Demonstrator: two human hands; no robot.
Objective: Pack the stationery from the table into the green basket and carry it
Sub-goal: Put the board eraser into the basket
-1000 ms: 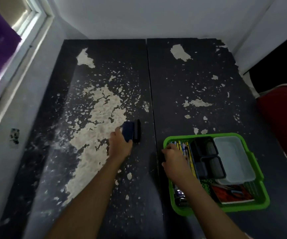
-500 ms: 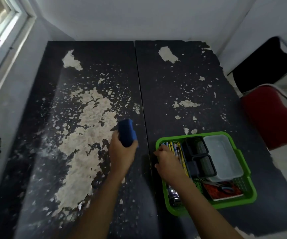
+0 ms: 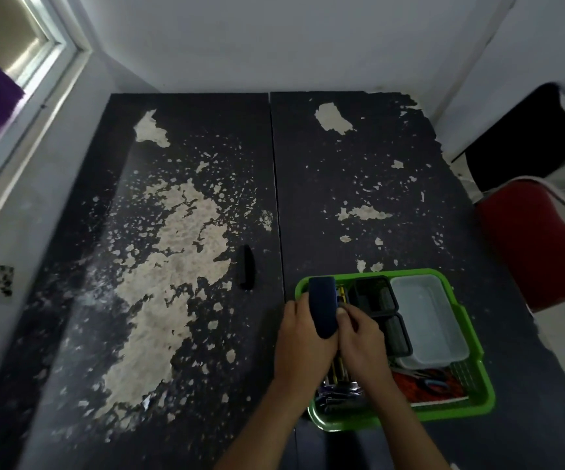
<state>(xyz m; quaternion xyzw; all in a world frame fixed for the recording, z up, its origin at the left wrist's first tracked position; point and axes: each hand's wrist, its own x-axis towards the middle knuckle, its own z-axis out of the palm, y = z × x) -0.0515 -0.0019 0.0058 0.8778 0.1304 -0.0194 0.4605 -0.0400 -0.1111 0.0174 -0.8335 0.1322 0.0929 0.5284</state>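
Both hands meet over the left end of the green plastic basket [image 3: 474, 385], which sits on the black table w/ peeling paint [image 3: 359, 157], near its front right. Left hand [image 3: 303, 344] grips a dark blue rounded oblong object [image 3: 323, 305], fingers curled round its lower part; the object stands roughly upright above the basket's left compartment. Right hand [image 3: 362, 340] is just beside it, thumb pressed against the object's right side, fingers curled. Basket holds yellow pencils [image 3: 342, 293], two small black trays [image 3: 376, 295], a clear plastic box [image 3: 423, 317] and a red-covered notebook [image 3: 410, 385]. A slim black object [image 3: 246, 268] lies on the table left of the basket, apart from it. Red chair [image 3: 538, 245] at right.
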